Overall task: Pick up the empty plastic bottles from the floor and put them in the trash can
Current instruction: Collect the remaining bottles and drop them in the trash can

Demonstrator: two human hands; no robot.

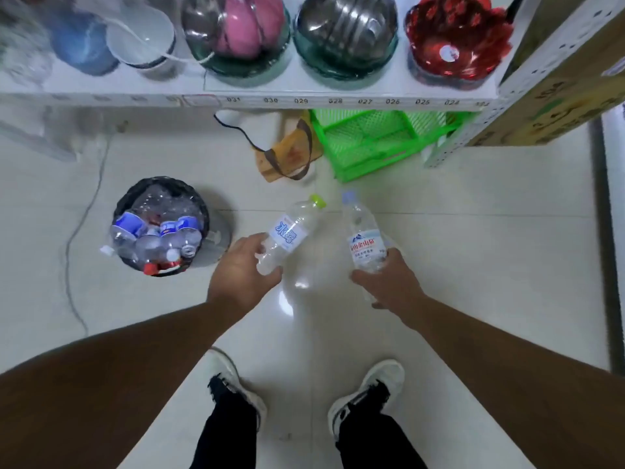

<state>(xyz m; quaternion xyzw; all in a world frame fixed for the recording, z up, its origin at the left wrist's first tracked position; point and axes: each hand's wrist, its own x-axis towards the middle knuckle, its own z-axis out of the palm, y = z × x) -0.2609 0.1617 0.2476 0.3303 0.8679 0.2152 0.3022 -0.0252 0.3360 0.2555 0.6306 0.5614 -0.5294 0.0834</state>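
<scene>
My left hand grips the lower end of a clear bottle with a green cap and a blue-lettered label, held tilted above the floor. My right hand holds a second clear bottle with a pale blue cap and a red-and-blue label, nearly upright. The trash can, lined with a black bag, stands on the floor to the left of my left hand and is heaped with several empty bottles.
A white shelf with wrapped bowls runs across the top. Under it lie a green plastic basket and a tan bag. A grey cable trails left of the can. A cardboard box sits at right.
</scene>
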